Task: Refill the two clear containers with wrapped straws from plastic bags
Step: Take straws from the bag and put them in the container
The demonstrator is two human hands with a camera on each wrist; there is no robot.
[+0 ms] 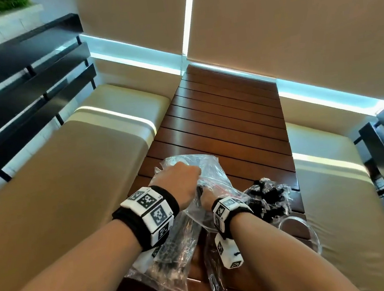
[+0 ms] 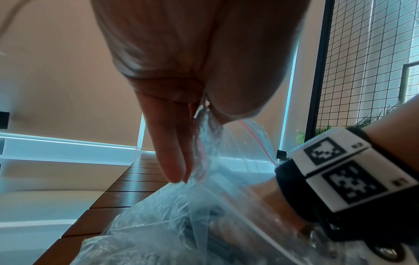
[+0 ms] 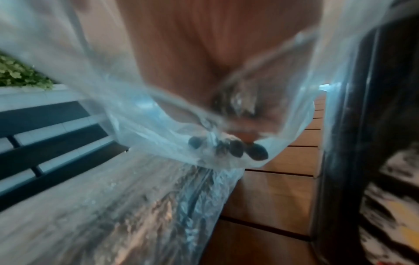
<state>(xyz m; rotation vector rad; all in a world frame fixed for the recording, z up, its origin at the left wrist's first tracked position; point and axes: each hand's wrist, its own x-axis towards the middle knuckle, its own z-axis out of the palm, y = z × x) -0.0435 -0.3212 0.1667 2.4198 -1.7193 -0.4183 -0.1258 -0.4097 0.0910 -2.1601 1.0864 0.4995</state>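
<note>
The zip bag (image 1: 210, 179), thin crinkled clear film with a red line along its mouth, sits near my end of the slatted table (image 1: 225, 108), and I place everything else from it. My left hand (image 1: 180, 182) pinches a gathered fold of the bag's rim between thumb and straight fingers (image 2: 172, 152), holding the mouth up. My right hand (image 1: 207, 197) is buried inside the bag; through the blurred film its fingers look curled around a bunch of dark, round-ended wrapped straws (image 3: 235, 149). Just right of the bag lies a glossy heap of black straws in clear sleeves (image 1: 268, 196), and nearer me than that the curved rim of a clear container (image 1: 313, 229). Left of the bag, under my left wrist, lies a second wrinkled bag (image 1: 166, 273) with dark contents. Smooth beige seat cushions (image 1: 71, 181) flank the table.
</note>
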